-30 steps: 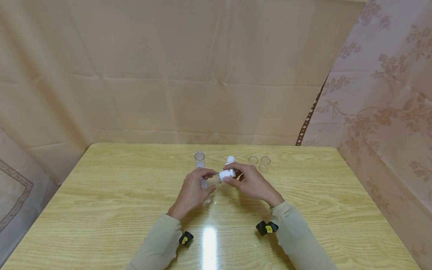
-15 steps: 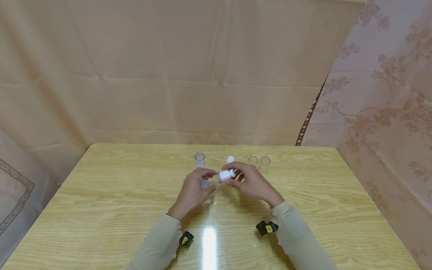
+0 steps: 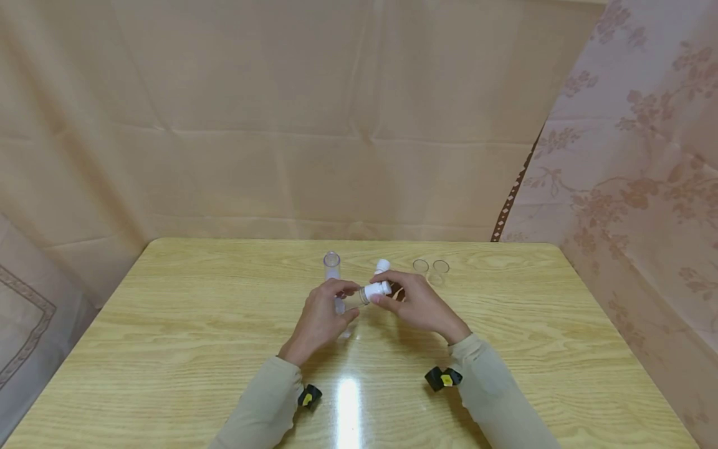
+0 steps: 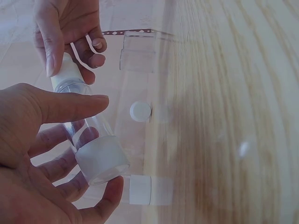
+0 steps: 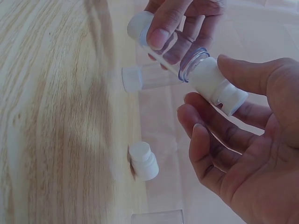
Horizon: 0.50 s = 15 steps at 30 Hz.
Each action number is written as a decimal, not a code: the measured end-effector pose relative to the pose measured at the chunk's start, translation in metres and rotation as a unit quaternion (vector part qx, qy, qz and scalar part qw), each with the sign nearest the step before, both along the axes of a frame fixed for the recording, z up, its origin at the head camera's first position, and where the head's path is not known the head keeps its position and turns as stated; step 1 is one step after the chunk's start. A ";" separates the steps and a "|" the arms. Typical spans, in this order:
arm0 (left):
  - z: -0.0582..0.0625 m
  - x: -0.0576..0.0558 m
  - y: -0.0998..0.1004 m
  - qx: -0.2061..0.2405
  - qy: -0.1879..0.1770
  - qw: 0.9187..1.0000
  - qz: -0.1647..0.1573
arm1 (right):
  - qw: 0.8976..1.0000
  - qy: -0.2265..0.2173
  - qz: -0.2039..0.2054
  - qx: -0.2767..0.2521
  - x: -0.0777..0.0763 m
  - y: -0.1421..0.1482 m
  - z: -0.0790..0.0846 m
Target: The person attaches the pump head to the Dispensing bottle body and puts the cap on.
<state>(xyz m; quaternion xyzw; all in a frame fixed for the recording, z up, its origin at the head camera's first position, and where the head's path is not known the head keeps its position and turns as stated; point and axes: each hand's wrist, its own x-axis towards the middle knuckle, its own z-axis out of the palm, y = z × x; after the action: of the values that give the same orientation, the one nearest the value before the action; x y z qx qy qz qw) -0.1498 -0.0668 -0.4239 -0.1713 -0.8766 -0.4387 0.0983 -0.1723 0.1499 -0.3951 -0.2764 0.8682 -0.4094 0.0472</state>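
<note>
In the head view my left hand [image 3: 322, 315] grips a clear, cylindrical bottle [image 3: 353, 302] with a white base [image 4: 103, 158]. The bottle is tilted, its threaded mouth [image 5: 194, 65] pointing right. My right hand [image 3: 417, 302] pinches a white pump top [image 3: 377, 290] between thumb and fingers, right at that mouth. Bottle and pump top line up end to end above the table. From the right wrist view, the pump top's narrower end [image 5: 233, 100] faces into my right palm.
Behind my left hand stands another clear bottle [image 3: 332, 262] with a white lower part. A second white pump top [image 5: 145, 161] stands on the wooden table [image 3: 224, 299]. Two clear caps [image 3: 421, 267] are farther right. A beige curtain [image 3: 314, 125] hangs behind the table.
My right fingers shift slightly around the pump top: the thumb drops lower, then comes back up onto it. The left hand and the bottle stay in place.
</note>
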 end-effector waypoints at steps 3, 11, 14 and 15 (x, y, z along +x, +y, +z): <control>0.000 0.000 0.000 0.000 -0.003 1.000 0.000 | 1.000 -0.005 -0.003 0.002 0.000 0.000 0.000; 0.000 0.000 0.000 0.004 -0.002 1.000 0.000 | 1.000 -0.001 -0.002 -0.009 0.000 0.000 0.000; 0.000 0.000 -0.001 0.004 -0.002 1.000 0.000 | 1.000 0.004 0.002 -0.014 0.000 0.000 0.001; 0.000 0.000 -0.001 0.003 -0.002 1.000 0.000 | 1.000 0.005 0.004 -0.016 0.000 0.000 0.001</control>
<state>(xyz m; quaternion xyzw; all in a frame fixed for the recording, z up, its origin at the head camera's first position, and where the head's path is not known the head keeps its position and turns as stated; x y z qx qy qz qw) -0.1502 -0.0674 -0.4241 -0.1700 -0.8754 -0.4419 0.0972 -0.1720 0.1499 -0.3942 -0.2825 0.8608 -0.4214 0.0401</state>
